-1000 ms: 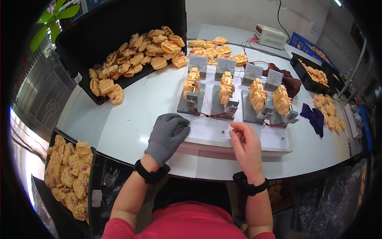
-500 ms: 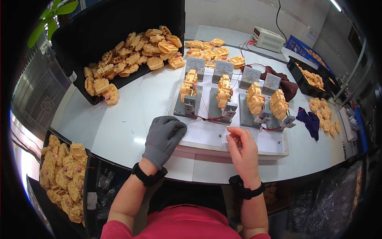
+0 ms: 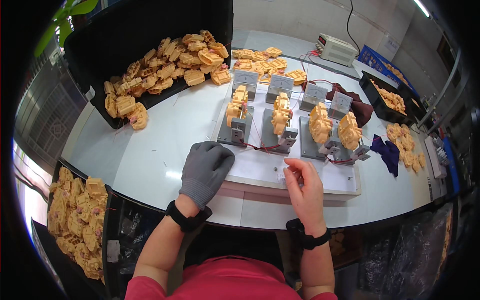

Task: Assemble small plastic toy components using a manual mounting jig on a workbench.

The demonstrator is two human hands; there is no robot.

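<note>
My left hand [image 3: 207, 167], in a grey knit glove, rests curled at the left front corner of a white test board [image 3: 250, 169]. Its fingertips fold under, so anything inside is hidden. My bare right hand [image 3: 305, 192] hovers by the board's front edge, fingers loosely bent, thumb and index apart, nothing between them. On the board, cream plastic gear housings [image 3: 236, 106], [image 3: 281, 114], [image 3: 320, 122], [image 3: 349, 131] sit upright in grey metal fixtures [image 3: 275, 134] with red wires. Behind them stand several analog panel meters [image 3: 280, 89].
A large black bin [image 3: 145, 25] at far left holds a heap of housings [image 3: 165, 67]; another crate of them [image 3: 77, 225] is lower left. More housings [image 3: 262, 62] lie behind the meters. To the right are a power supply [image 3: 336, 49], dark cloth [image 3: 386, 154] and black tray [image 3: 372, 85].
My left hand has shifted very slightly, its knuckles a little higher. The right hand keeps its pose. The whole view has moved a touch; the housings stay in their fixtures.
</note>
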